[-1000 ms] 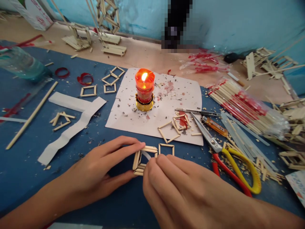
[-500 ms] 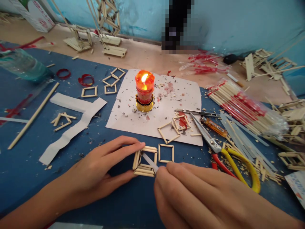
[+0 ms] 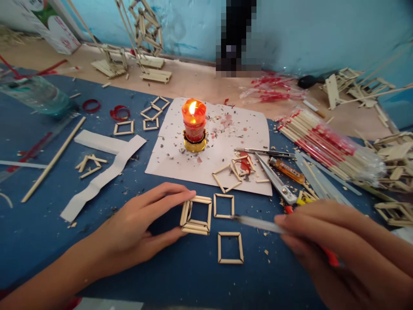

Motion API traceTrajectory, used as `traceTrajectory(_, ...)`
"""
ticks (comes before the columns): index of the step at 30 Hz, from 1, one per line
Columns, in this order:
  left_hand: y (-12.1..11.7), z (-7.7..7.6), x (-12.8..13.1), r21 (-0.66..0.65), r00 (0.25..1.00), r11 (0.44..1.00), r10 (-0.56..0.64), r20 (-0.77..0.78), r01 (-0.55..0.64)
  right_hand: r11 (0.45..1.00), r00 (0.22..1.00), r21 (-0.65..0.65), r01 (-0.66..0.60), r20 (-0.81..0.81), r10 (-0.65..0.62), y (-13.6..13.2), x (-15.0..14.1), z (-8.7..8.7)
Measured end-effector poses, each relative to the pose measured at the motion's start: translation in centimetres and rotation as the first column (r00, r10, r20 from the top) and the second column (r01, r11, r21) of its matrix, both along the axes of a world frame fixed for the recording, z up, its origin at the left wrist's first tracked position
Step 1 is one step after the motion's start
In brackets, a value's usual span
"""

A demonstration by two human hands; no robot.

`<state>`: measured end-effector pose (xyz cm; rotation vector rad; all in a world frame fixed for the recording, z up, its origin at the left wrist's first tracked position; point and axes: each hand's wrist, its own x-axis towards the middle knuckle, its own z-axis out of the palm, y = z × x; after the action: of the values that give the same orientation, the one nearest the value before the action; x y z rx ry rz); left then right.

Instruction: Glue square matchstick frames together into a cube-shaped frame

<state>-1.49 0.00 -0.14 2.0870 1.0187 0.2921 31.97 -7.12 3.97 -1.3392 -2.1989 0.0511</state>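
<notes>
My left hand (image 3: 155,215) grips a small cube frame (image 3: 208,215) of pale wooden sticks by its left side, index finger above and thumb below. In my right hand (image 3: 338,241), a translucent glue stick (image 3: 258,222) with a darkened tip points left, slightly blurred. Its tip is by the lower right corner of a flat square stick frame (image 3: 223,194), just right of the cube; whether they touch I cannot tell. Another square frame (image 3: 230,261) lies nearer me. A lit candle (image 3: 194,120) in a red cup with a gold base stands on white paper (image 3: 161,159).
Scissors (image 3: 274,178), a craft knife (image 3: 267,151) and an orange lighter (image 3: 287,170) lie at right, beside bagged sticks (image 3: 332,142). Paper strips (image 3: 103,176), a long stick (image 3: 53,159) and a plastic bottle (image 3: 41,97) are at left. Stick models (image 3: 148,32) stand behind.
My right hand has moved right with the glue stick, drawing its tip out of the cube frame and uncovering the nearer square frame. My left hand still grips the cube.
</notes>
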Motion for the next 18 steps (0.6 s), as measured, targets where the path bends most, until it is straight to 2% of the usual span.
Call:
traceTrajectory(2, -0.1, 0.1, 0.1, -0.024, 1.0, 0.999, 0.022, 0.019, -0.022, 0.999, 0.999, -0.031, -0.041, 0.014, 0.041, 2.3, -1.5, 1.2)
traceTrajectory(4, -0.3, 0.1, 0.3, -0.035, 0.998, 0.999, 0.039, 0.042, -0.037, 0.999, 1.0, -0.026, 0.02, -0.001, -0.02, 5.1, -3.4, 2.5)
traceTrajectory(8, -0.4, 0.2, 0.3, 0.016, 0.999, 0.999, 0.03, 0.045, -0.03, 0.987, 1.0, 0.159, 0.01, 0.005, -0.01, 10.7, -6.4, 4.0)
traceTrajectory(10, -0.4, 0.3, 0.3, 0.064, 1.0, 0.998, 0.018, 0.024, -0.019, 0.983, 1.0, 0.186, 0.013, -0.014, -0.011, 12.7, -7.2, 4.0)
traceTrajectory(13, -0.3, 0.5, 0.3, 0.127, 1.0, 0.992, 0.006, 0.006, -0.006, 0.989, 1.0, 0.151, -0.005, -0.007, 0.007, 14.3, -7.6, 3.6)
traceTrajectory(18, -0.2, 0.7, 0.2, 0.157, 1.0, 0.987, -0.023, -0.011, 0.024, 0.992, 1.0, 0.127, -0.003, -0.019, 0.005, 14.4, -7.4, 2.8)
